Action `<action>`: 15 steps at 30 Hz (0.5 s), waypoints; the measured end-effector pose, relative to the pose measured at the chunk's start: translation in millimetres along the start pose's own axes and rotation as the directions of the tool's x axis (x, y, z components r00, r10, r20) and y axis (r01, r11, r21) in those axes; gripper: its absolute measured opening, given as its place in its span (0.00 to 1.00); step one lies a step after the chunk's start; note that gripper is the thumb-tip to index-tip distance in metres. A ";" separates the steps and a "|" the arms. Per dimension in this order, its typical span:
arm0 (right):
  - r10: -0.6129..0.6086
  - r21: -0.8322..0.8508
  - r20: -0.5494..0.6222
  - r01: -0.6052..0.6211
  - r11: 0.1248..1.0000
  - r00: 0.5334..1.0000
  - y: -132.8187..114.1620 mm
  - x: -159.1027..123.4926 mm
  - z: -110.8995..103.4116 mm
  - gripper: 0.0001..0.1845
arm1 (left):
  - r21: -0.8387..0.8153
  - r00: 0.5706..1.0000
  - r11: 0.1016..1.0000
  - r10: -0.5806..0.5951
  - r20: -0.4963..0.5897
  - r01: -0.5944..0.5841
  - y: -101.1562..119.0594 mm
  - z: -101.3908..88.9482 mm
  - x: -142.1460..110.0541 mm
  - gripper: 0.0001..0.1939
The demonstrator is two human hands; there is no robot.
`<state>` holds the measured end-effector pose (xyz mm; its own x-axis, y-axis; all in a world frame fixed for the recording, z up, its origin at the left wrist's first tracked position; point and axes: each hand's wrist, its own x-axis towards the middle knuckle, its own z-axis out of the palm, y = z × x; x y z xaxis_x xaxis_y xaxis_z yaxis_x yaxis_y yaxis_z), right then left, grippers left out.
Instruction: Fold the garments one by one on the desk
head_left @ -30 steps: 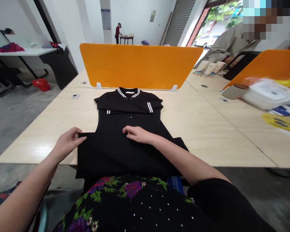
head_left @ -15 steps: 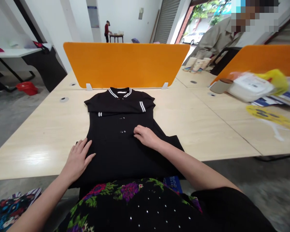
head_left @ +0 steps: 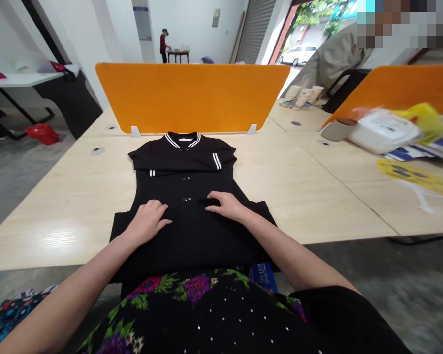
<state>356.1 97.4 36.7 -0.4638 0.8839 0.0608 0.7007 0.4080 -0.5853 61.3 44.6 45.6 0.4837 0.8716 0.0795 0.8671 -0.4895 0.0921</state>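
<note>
A black long-sleeved garment (head_left: pixel 192 236) lies front up on the light wooden table, its collar (head_left: pixel 183 140) at the far end. White double stripes mark the collar and cuffs, and the sleeves (head_left: pixel 180 161) are folded across the chest. Small shiny fasteners run down the middle. On the left part of the body rests my left hand (head_left: pixel 149 223), open, thumb apart from the fingers. My right hand (head_left: pixel 227 205) touches the cloth just right of the lower fasteners, with a gap between thumb and fingers. The garment's lower end reaches the near table edge beside my floral clothing.
An orange divider (head_left: pixel 192 98) stands behind the collar. To the right are stacked paper cups (head_left: pixel 302 96), a white plastic package (head_left: pixel 384 130), a yellow bag (head_left: pixel 426 120) and a yellow fan (head_left: pixel 413 177). A person in a grey-beige top (head_left: pixel 328 59) is beyond the divider.
My left hand has moved right and slightly away from me, from the garment's left edge onto its body. My right hand stays in nearly the same place, its thumb and fingers now further apart.
</note>
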 end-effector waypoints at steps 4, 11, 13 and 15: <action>-0.031 0.021 -0.052 0.032 0.999 0.998 4.1 1.7 1.9 0.07 | -0.184 0.983 0.983 0.033 0.182 0.001 -0.5 -8.9 17.7 0.07; -0.076 -0.241 -0.176 0.032 0.970 0.981 -10.8 -2.8 2.1 0.15 | -0.246 0.996 0.969 -0.034 -0.082 0.012 -4.8 -0.1 15.6 0.07; -0.157 -0.328 -0.162 0.097 0.940 0.974 -19.2 -8.7 0.7 0.12 | -0.180 0.998 0.982 -0.059 -0.021 0.054 -5.0 2.9 17.8 0.07; -0.160 -0.347 -0.046 0.135 0.928 0.986 -24.2 -13.4 -0.9 0.12 | -0.141 0.996 0.986 -0.082 0.028 0.085 -5.7 3.0 21.1 0.07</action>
<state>345.8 75.9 50.8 -0.5448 0.8166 0.1905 0.7760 0.5771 -0.2544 67.0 65.9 43.8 0.4138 0.9093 0.0442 0.8797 -0.4119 0.2377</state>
